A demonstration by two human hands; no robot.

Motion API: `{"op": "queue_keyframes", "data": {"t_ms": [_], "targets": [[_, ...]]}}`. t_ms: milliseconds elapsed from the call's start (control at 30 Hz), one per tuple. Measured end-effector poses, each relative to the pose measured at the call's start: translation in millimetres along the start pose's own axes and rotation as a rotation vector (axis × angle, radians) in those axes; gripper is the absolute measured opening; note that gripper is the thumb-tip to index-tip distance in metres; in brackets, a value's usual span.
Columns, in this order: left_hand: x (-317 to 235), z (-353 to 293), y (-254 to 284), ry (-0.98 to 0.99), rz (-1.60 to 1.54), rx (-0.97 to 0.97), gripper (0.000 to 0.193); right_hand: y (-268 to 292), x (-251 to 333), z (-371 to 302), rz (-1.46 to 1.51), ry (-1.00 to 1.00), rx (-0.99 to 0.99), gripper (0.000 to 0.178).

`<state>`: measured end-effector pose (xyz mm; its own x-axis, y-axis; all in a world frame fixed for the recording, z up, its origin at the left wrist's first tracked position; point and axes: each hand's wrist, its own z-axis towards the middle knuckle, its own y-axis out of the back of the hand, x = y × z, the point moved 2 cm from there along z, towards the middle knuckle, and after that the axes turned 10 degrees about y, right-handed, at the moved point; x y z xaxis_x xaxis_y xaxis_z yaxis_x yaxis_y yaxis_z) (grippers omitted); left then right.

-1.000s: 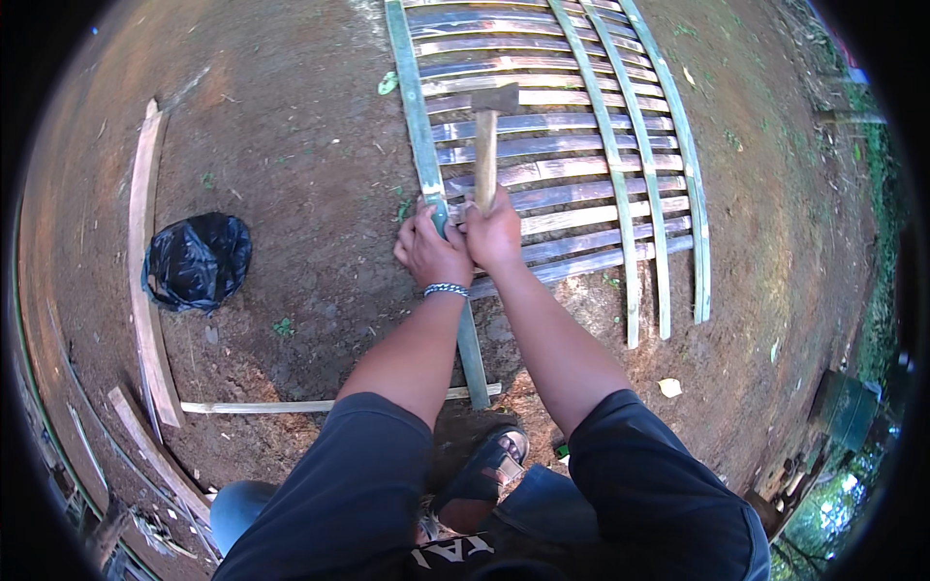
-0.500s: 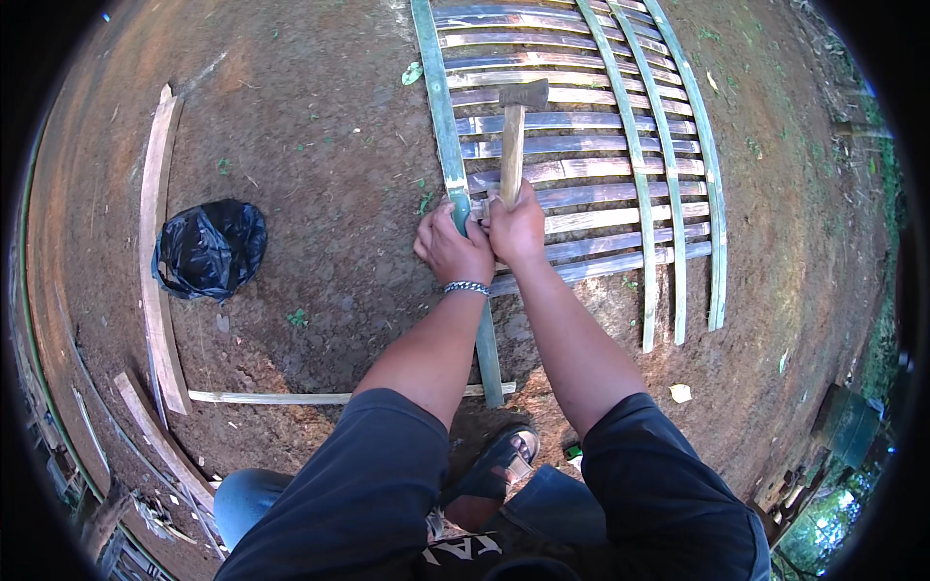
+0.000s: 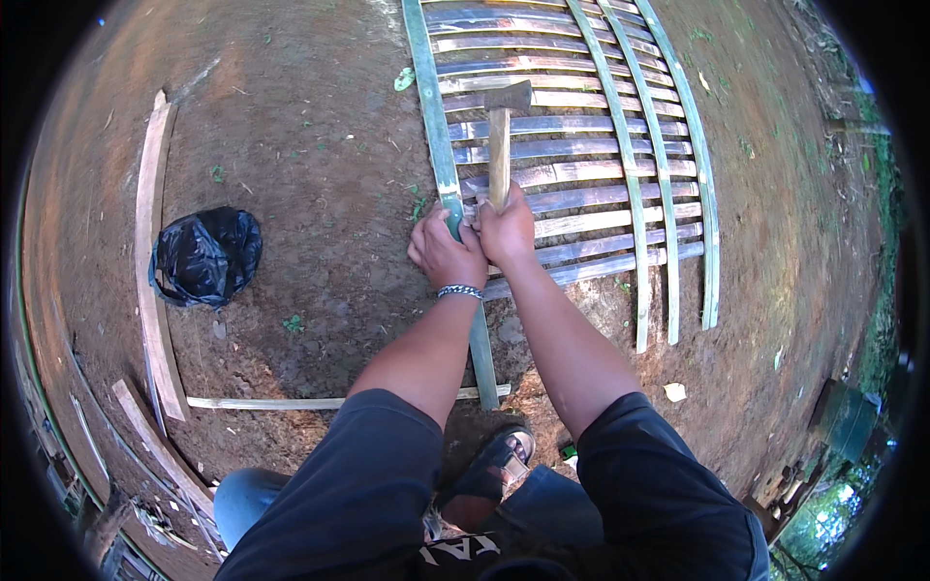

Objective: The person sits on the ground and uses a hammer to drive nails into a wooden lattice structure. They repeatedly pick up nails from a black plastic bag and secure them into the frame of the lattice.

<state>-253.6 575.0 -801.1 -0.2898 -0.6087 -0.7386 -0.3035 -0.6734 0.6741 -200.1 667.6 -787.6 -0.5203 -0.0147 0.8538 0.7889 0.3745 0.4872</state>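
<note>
Slats (image 3: 581, 223) of split bamboo lie in rows on the dirt ground (image 3: 320, 194), beside a long green strip (image 3: 426, 87) at their left; three more green strips (image 3: 626, 155) cross them at the right. The person's left hand (image 3: 450, 247) is curled around the near part of the long green strip. The right hand (image 3: 507, 232), just beside it, grasps the wooden handle of a hatchet-like tool (image 3: 500, 145), its metal head pointing far, above the slats. Whether the fingertips also pinch something small between the hands is hard to tell. A black plastic bag (image 3: 205, 257) sits at the left, by a long board (image 3: 150, 242).
</note>
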Motion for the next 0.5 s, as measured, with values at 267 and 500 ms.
{"op": "queue_keyframes", "data": {"t_ms": [267, 500], "targets": [[2, 2, -2, -0.035, -0.128, -0.087, 0.031, -1, 42, 3, -0.363, 0.103, 0.086, 0.068], [7, 16, 89, -0.154, -0.344, -0.253, 0.033, 0, 55, -1, -0.407, 0.039, 0.059, 0.074]]}}
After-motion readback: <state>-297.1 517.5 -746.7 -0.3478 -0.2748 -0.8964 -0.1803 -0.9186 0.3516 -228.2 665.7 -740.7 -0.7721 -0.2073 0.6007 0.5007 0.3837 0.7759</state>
